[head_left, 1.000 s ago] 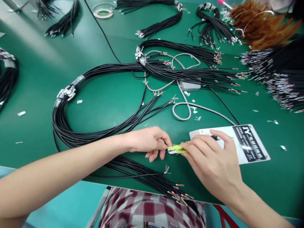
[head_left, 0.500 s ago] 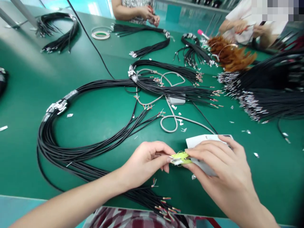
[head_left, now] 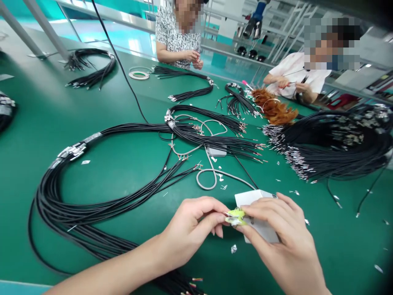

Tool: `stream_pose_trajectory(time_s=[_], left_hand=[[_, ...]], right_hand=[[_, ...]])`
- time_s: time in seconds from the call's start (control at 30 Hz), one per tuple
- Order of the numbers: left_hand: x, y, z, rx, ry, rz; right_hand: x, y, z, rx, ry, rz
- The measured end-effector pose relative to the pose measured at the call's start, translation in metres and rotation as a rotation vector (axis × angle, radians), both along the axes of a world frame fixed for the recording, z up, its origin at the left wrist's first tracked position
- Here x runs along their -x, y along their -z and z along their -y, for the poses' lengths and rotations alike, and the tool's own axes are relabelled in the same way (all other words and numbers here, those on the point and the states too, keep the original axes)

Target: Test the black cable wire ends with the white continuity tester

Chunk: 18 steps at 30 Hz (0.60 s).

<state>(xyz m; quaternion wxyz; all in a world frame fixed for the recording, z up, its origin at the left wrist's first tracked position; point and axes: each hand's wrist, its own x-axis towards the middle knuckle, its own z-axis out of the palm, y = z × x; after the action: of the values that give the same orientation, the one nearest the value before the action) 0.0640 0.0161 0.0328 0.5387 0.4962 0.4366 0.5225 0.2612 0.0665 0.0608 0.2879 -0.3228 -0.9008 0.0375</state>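
Note:
Between my two hands is a small yellow-green spring clip, like a clothes peg, with a bit of whitish material at its jaws. My right hand pinches the clip's right end between thumb and fingers. The left end meets the closed thumb and fingertips of my left hand; whether they grip the clip itself or a small piece in its jaws is hard to see. Behind my right fingers stands a white box, partly covered. A large bundle of black cables curves over the green table on my left, passing under my left forearm.
A second cable bundle lies ahead, over a grey cord. Cable heaps and an orange-brown bundle lie right. White scraps dot the table. Two people work across it. A tape roll lies far left.
My view has tilted up, so the two people show more fully and the table's near edge has mostly dropped out. Both hands stay at the clip, its two halves now looking more apart.

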Motion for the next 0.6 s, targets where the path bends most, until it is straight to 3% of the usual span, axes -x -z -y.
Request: stream_pose_trajectory(time_s=[0.23, 0.43, 0.6], left_hand=[[0.005, -0.006, -0.009, -0.122, 0.067, -0.134], [0.003, -0.013, -0.01, -0.352, 0.002, -0.303], [0.0, -0.011, -0.01, -0.455, -0.039, -0.347]], right_hand=[[-0.003, 0.0, 0.0, 0.011, 0.008, 0.001], [-0.005, -0.001, 0.001, 0.019, 0.005, -0.012], [-0.001, -0.004, 0.004, 0.053, 0.033, -0.064]])
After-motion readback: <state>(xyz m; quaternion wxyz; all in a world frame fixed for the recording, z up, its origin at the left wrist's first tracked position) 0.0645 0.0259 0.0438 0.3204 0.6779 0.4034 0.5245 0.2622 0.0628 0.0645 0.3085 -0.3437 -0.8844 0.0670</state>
